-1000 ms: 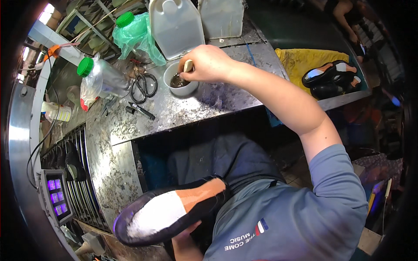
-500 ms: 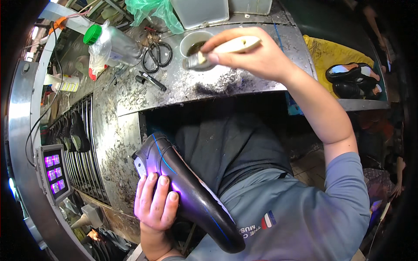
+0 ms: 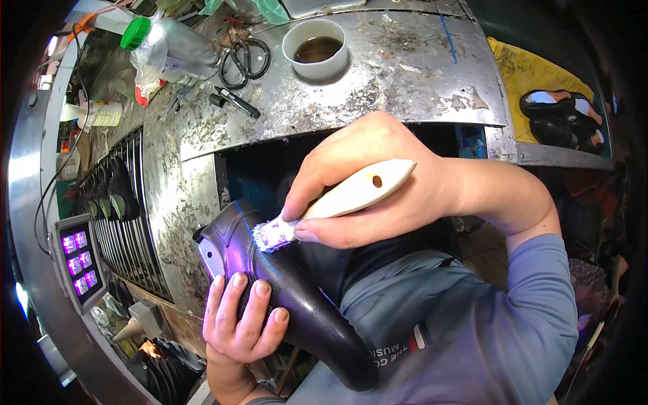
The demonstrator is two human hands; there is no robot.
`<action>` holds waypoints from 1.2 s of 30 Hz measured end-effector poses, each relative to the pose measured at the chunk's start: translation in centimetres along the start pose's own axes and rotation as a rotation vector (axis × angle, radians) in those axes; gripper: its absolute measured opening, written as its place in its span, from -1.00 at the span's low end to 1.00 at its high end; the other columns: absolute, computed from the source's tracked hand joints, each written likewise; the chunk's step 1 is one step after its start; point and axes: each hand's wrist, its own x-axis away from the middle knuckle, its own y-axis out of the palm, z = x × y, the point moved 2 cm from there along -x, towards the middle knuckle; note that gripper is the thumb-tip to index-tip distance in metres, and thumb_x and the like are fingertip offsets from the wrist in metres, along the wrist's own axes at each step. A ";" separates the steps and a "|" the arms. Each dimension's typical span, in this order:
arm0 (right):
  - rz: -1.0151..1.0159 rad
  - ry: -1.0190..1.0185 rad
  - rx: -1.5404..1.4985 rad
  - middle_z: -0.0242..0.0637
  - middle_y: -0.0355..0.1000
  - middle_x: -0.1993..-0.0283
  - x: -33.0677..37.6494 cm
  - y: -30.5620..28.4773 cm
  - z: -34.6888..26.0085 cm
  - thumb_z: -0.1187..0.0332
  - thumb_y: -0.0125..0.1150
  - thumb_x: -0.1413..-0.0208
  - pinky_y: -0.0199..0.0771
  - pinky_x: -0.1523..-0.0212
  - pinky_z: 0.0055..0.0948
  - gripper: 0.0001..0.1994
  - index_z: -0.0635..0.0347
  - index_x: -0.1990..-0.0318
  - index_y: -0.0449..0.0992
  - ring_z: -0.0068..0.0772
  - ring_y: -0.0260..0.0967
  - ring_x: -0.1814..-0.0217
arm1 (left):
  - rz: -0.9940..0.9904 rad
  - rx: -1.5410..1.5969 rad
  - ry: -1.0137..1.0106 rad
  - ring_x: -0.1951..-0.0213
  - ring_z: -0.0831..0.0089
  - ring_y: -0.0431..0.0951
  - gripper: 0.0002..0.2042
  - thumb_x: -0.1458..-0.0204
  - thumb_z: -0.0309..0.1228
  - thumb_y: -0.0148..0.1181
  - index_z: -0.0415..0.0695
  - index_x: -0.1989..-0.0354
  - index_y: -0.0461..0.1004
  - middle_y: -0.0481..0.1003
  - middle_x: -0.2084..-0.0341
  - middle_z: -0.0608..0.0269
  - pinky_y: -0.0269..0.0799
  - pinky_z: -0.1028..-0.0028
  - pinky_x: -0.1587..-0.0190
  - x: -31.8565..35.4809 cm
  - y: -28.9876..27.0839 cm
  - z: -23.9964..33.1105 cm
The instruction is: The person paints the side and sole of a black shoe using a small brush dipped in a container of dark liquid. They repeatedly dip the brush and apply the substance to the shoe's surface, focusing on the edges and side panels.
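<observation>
Under the brush (image 3: 337, 202): gripped shoe (image 3: 283, 283).

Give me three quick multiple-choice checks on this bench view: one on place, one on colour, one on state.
1. Where do the brush bristles sit?
A. in the cup
B. on the shoe
C. on the scissors

2. What colour is the bottle cap?
A. green
B. red
C. white

3. What is in the cup?
A. nothing
B. dark liquid
C. screws

Answers: B, the bristles touch the shoe held by the left hand; A, the cap is bright green; B, brown liquid fills the cup.
</observation>
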 end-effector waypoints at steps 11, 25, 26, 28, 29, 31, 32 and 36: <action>-0.051 0.011 -0.012 -0.20 0.60 0.41 -0.9 0.4 0.0 0.35 0.42 0.01 0.58 0.31 -0.34 -0.87 0.20 0.36 0.63 -0.19 0.60 0.37 | -0.021 0.013 0.001 -0.08 0.02 0.55 -0.63 -0.25 -0.36 0.17 0.12 -0.22 0.33 0.51 -0.11 0.14 0.60 -0.06 -0.07 -0.2 -0.1 -0.1; -0.174 0.136 -0.201 -0.25 0.62 0.42 0.0 -0.2 -0.5 0.48 0.44 0.01 0.56 0.37 -0.42 -0.93 0.22 0.34 0.69 -0.32 0.59 0.42 | 0.008 0.030 -0.037 -0.02 -0.02 0.60 -0.63 -0.25 -0.40 0.18 0.09 -0.21 0.33 0.53 -0.08 0.10 0.63 -0.06 -0.03 0.1 0.5 -0.5; -0.179 0.141 -0.207 -0.25 0.62 0.42 0.1 -0.2 -0.5 0.48 0.44 0.01 0.56 0.38 -0.42 -0.93 0.22 0.34 0.69 -0.32 0.59 0.42 | 0.013 0.027 -0.041 -0.02 -0.02 0.60 -0.63 -0.25 -0.40 0.18 0.08 -0.21 0.33 0.53 -0.08 0.10 0.63 -0.06 -0.02 0.2 0.6 -0.5; -0.188 0.147 -0.213 -0.25 0.62 0.42 0.4 -0.4 -0.6 0.48 0.44 0.01 0.55 0.38 -0.42 -0.92 0.22 0.33 0.69 -0.32 0.59 0.42 | 0.026 0.020 -0.045 -0.01 -0.03 0.60 -0.64 -0.26 -0.40 0.18 0.07 -0.20 0.33 0.53 -0.08 0.09 0.63 -0.06 -0.02 0.2 0.9 -0.7; -0.193 0.146 -0.213 -0.25 0.62 0.42 0.5 -0.5 -0.7 0.48 0.44 0.01 0.55 0.38 -0.43 -0.92 0.22 0.33 0.69 -0.32 0.59 0.42 | 0.029 0.017 -0.041 -0.01 -0.04 0.60 -0.65 -0.26 -0.41 0.17 0.05 -0.21 0.34 0.53 -0.08 0.08 0.64 -0.06 -0.01 0.3 0.9 -0.7; -0.205 0.144 -0.212 -0.25 0.62 0.41 0.6 -0.7 -0.9 0.48 0.44 0.01 0.56 0.38 -0.43 -0.92 0.22 0.33 0.69 -0.32 0.59 0.42 | 0.038 0.008 -0.043 -0.01 -0.05 0.60 -0.64 -0.26 -0.42 0.17 0.04 -0.21 0.33 0.53 -0.09 0.06 0.64 -0.06 -0.01 0.4 1.1 -0.9; -0.209 0.142 -0.213 -0.25 0.62 0.41 0.6 -0.7 -1.0 0.48 0.44 0.01 0.56 0.38 -0.43 -0.92 0.22 0.32 0.69 -0.32 0.59 0.42 | 0.043 0.004 -0.044 -0.02 -0.05 0.60 -0.64 -0.26 -0.42 0.17 0.03 -0.22 0.33 0.53 -0.09 0.05 0.64 -0.06 -0.01 0.4 1.1 -0.9; -0.212 0.119 -0.215 -0.24 0.62 0.40 0.8 -0.9 -1.3 0.49 0.45 0.01 0.57 0.37 -0.43 -0.91 0.22 0.32 0.69 -0.31 0.60 0.41 | 0.054 -0.003 -0.069 -0.01 -0.07 0.62 -0.64 -0.25 -0.45 0.19 -0.01 -0.20 0.35 0.55 -0.07 0.01 0.63 -0.06 -0.02 0.2 1.4 -1.1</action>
